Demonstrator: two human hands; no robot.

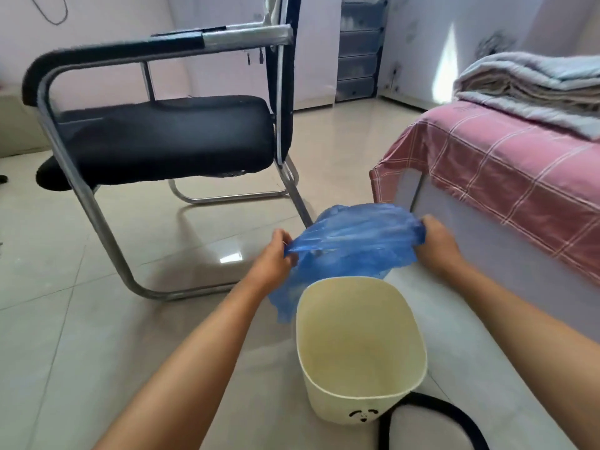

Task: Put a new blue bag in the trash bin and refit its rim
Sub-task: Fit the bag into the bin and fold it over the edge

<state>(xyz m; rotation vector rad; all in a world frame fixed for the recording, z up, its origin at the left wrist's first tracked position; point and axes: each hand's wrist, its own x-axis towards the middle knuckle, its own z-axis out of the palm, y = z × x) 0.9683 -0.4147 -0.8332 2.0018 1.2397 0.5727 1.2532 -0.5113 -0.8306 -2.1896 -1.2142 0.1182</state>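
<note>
A cream trash bin stands empty on the tiled floor, with a small black face printed on its near side. Just beyond and above it a thin blue plastic bag is stretched between both hands, its lower corner hanging beside the bin's far left edge. My left hand pinches the bag's left edge. My right hand grips its right edge. A black rim ring lies on the floor to the right of the bin, partly cut off by the frame.
A black chair with a chrome tube frame stands on the left, its leg close behind the bag. A bed with a pink checked sheet and folded blankets fills the right side. A drawer unit stands against the far wall.
</note>
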